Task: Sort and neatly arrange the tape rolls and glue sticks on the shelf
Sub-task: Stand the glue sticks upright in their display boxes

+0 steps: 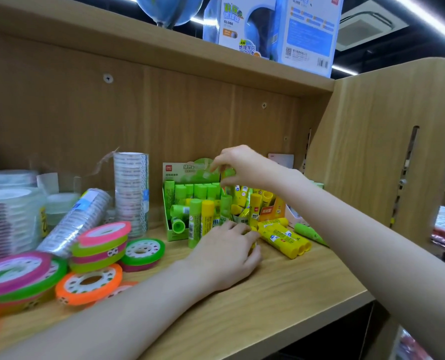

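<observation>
Shelf [281, 289]: wooden board carrying all the stock, tape to the left and glue to the right.
Right hand [242, 165]: reaching over the green display box [174, 229]; its fingers [222, 167] are pinching the top of a green glue stick [226, 201] that is standing upright at the box's right edge.
Left hand [224, 258]: lying low on the shelf in front of the boxes, fingers curling round what is looking like a yellow stick; the grasp itself is being hidden by the hand.
Loose yellow glue sticks [285, 236]: lying flat, side by side, just right of the left hand.
Coloured tape rolls [99, 245]: sitting stacked and scattered at the left, well apart from the glue.
Clear tape stack [131, 190]: standing upright beside a toppled one [73, 224].
Handling, judged: the sticks are looking light, rigid and smooth, prone to rolling when flat; taking them by the cap or mid-barrel is suiting upright placement.
</observation>
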{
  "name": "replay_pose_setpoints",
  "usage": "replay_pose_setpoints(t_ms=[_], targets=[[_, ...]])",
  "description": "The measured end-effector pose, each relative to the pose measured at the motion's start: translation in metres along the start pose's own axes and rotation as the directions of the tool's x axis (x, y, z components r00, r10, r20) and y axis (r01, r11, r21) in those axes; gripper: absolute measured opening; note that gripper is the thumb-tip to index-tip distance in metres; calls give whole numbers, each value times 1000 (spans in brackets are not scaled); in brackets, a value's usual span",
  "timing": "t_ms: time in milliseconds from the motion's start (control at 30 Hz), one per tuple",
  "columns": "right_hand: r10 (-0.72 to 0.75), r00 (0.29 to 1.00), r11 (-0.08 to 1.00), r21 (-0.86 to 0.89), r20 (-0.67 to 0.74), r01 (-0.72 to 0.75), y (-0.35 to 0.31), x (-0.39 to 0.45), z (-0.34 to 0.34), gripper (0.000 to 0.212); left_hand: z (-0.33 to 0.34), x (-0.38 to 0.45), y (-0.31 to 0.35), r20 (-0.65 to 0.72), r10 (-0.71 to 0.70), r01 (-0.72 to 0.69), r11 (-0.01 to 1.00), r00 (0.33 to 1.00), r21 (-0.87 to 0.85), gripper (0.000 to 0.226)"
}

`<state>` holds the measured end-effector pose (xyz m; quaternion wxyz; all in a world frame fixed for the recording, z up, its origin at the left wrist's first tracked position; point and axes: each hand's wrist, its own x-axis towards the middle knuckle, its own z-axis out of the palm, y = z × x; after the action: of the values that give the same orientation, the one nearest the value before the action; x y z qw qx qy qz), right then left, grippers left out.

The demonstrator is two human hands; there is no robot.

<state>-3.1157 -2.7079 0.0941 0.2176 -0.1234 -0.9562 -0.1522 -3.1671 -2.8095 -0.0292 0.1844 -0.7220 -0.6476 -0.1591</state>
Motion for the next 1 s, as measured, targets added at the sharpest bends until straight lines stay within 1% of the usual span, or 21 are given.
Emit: replay_pose_setpoints(t_ms=[67, 100, 133, 167, 200, 233, 333, 367, 400, 467, 500, 533, 700, 767, 867, 900, 933, 967, 1000], targets=[[91, 978, 986, 153, -186, -63, 8, -5, -4, 16, 1, 0, 0, -2, -2, 2, 1000, 1000, -3, 89], [158, 949, 966, 244, -273, -91, 11, -6, -5, 10, 1, 0, 0, -2, -2, 2, 1000, 1000, -5, 89], [233, 914, 931, 348, -331, -111, 10, -7, -5, 6, 0, 0, 1, -3, -2, 2, 1000, 1000, -10, 89], [305, 886, 878, 464, -350, -118, 8, -7, -4, 5, 0, 0, 0, -2, -1, 1, 1000, 1000, -15, 88], [359, 875, 811, 572, -326, -120, 5, -7, 0, 5, -1, 0, 0, -2, -1, 1, 1000, 1000, -18, 88], [384, 883, 745, 656, -271, -122, 1, -7, 4, 7, -1, 0, 0, -3, 1, -1, 1000, 1000, -17, 88], [350, 932, 582, 802, -97, -135, -10, -10, 23, 11, -2, 0, 1, -3, 8, -8, 1000, 1000, -6, 88], [334, 940, 557, 818, -65, -142, -12, -11, 28, 12, -2, 0, 1, -4, 8, -8, 1000, 1000, -3, 87], [320, 946, 577, 803, -54, -149, -11, -13, 32, 14, -2, 0, 1, -6, 7, -7, 1000, 1000, -2, 87], [288, 956, 704, 689, -59, -169, -5, -18, 37, 13, -2, 0, 1, -11, 9, -9, 1000, 1000, 0, 86], [267, 962, 750, 638, -53, -173, -3, -21, 38, 12, -2, 0, 1, -15, 13, -13, 1000, 1000, 1, 85], [249, 967, 774, 609, -43, -172, 0, -24, 39, 11, -3, 0, 1, -20, 18, -17, 1000, 1000, 3, 85], [221, 974, 825, 542, -50, -159, 8, -39, 33, 4, -5, 0, 2, -44, 40, -39, 999, 998, 24, 82], [182, 983, 877, 452, 6, -165, 10, -49, 27, 11, -4, 0, 1, -42, 32, -30, 999, 999, 39, 82], [133, 981, 926, 334, 144, -175, 14, -66, 27, 20, -3, -1, 1, -37, 14, -12, 998, 999, 58, 83], [124, 981, 938, 303, 151, -165, 16, -71, 29, 22, -4, -1, 1, -33, 14, -12, 998, 999, 60, 84], [125, 983, 943, 293, 133, -160, 18, -75, 31, 21, -4, -2, 1, -29, 13, -11, 998, 999, 58, 85], [141, 986, 937, 311, 84, -160, 21, -79, 31, 19, -5, -2, 1, -27, 10, -8, 998, 1000, 56, 86], [171, 985, 925, 345, 6, -162, 24, -84, 30, 15, -6, -3, 1, -30, 8, -7, 998, 1000, 55, 86]])
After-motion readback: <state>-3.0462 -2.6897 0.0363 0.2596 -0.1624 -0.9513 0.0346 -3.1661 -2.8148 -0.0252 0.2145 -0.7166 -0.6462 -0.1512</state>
